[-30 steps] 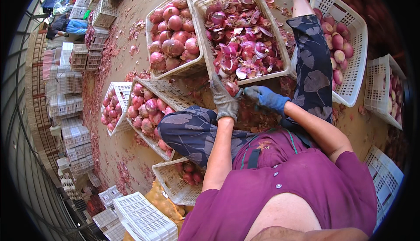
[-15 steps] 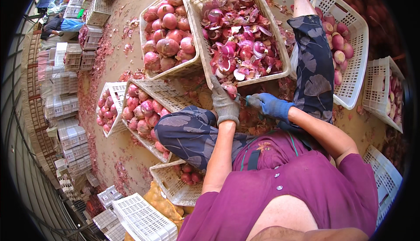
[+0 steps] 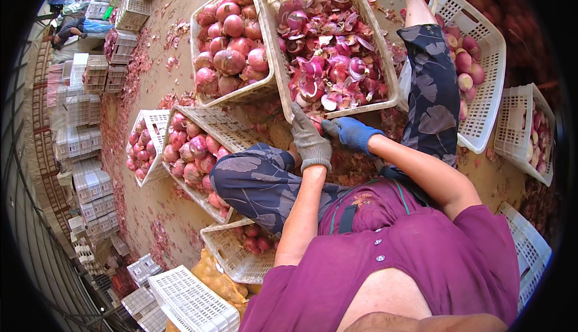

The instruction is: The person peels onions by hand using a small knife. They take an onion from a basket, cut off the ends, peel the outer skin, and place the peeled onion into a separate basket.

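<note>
My left hand [image 3: 311,142], in a grey knitted glove, is closed around a red onion [image 3: 316,121] just below the near edge of the peel crate [image 3: 355,108]. My right hand [image 3: 354,134], in a blue glove with darker fingertips, is closed too and presses against the right side of that onion. The small knife in it is now hidden by the glove; only a thin dark blade showed a moment earlier. Loose purple onion skins [image 3: 325,52] and onion scraps fill the peel crate.
A crate of whole red onions [image 3: 230,61] stands left of the peel crate. Another onion-filled crate [image 3: 195,151] leans beside my left knee. Pale-ended onions lie in a white crate [image 3: 490,85] beyond my right leg. Stacked crates [image 3: 81,109] line the far left; skins litter the floor.
My right hand has moved left and slightly up, closing the gap to the onion and covering the knife's blade. My left hand stays nearly in place, still around the onion.
</note>
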Available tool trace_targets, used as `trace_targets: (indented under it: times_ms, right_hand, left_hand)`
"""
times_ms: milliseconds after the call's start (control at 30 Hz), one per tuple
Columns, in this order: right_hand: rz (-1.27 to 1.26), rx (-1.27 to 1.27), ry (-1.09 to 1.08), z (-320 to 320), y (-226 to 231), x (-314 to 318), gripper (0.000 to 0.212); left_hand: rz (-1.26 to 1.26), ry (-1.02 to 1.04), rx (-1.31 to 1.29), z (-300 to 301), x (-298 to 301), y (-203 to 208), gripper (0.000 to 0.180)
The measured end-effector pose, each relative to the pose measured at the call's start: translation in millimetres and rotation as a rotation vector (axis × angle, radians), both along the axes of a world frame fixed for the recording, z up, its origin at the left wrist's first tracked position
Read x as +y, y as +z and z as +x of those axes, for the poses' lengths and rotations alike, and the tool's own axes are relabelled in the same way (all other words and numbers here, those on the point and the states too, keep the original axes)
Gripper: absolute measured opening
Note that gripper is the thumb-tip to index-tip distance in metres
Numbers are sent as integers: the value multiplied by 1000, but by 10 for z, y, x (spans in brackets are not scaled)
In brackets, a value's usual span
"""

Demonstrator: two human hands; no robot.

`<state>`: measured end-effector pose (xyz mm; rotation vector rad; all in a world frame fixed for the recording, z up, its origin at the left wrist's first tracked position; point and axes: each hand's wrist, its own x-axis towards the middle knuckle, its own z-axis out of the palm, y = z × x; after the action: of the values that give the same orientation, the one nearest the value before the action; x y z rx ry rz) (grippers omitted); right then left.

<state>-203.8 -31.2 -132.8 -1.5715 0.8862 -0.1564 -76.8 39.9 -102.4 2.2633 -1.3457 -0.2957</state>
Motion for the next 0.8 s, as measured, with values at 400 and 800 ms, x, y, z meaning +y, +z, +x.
trace_targets:
  times_ms: [400, 800]
  right_hand:
    - [-282, -169, 22, -61, -360, 130, 55]
    - [156, -84, -170, 116, -799, 125, 64]
  left_hand:
    - [134, -26, -78, 169, -58, -101, 89]
    - [-58, -107, -155, 178, 6, -202, 83]
